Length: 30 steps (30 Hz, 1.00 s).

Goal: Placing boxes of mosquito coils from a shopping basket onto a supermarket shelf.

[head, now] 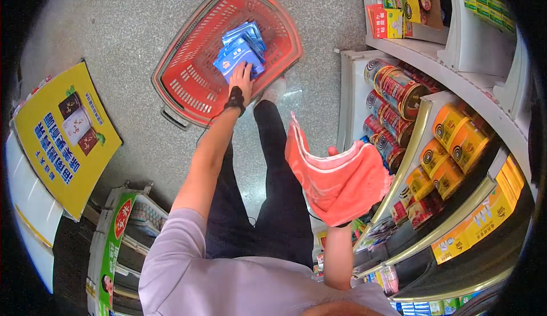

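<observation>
My left hand [242, 81] reaches down into a red plastic shopping basket [188, 59] on the floor. Its fingers lap over the near edge of a blue printed packet [236, 56], with the thumb out of sight. Several similar blue packets [250, 31] lie in a loose pile beneath and beyond that one. A coral-pink terry cloth [342, 179] with a white border hangs over my right hand, hiding most of it. One fingertip of my right hand [332, 150] shows past the cloth's far edge, beside the shelving.
Store shelves on the right hold red cylindrical canisters [395, 89] and yellow canisters [455, 132]; their metal rails [401, 162] curve close to the cloth. To the left stand a yellow printed sign [68, 140] and a low rack [128, 226]. My shoe [275, 89] touches or nearly touches the basket.
</observation>
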Motion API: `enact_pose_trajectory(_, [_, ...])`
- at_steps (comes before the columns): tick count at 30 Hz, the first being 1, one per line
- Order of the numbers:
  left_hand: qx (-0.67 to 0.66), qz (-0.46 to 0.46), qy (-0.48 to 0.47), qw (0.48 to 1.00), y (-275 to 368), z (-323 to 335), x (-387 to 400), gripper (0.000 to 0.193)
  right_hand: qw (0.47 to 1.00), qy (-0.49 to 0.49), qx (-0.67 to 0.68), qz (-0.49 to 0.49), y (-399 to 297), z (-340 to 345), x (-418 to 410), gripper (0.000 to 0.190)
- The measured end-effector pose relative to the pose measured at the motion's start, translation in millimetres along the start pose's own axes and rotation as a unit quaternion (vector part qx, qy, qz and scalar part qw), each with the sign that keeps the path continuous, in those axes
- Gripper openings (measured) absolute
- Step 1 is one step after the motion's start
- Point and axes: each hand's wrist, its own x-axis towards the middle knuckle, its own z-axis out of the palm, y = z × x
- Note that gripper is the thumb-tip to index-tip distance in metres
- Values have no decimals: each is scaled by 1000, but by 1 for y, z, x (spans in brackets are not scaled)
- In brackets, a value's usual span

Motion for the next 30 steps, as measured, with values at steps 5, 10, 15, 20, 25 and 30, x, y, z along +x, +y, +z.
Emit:
enact_pose_trajectory(5, [-9,29,-111,993,-72,-8,-12,31,999,-28,17,11,4,19,-15,59])
enact_pose_trajectory(10, [-191,-93,-153,965,38,-86,-5,41,1000,-10,14,-21,-7,23,-44,59])
enact_pose_trajectory(15, [-614,-175,-309,705,120,-245,-36,66,995,-60,48,-56,-21,73,-71,59])
enact_pose_trajectory(20, [-746,-27,-359,560,212,-395,-79,87,983,-87,92,-136,-51,121,-127,59])
enact_pose_trajectory(25, [-743,71,-402,531,250,-497,-116,83,966,-76,129,-210,-67,136,-190,59])
enact_pose_trajectory(30, [-705,-37,-466,534,233,-531,-140,68,940,-44,171,-291,-68,145,-229,59])
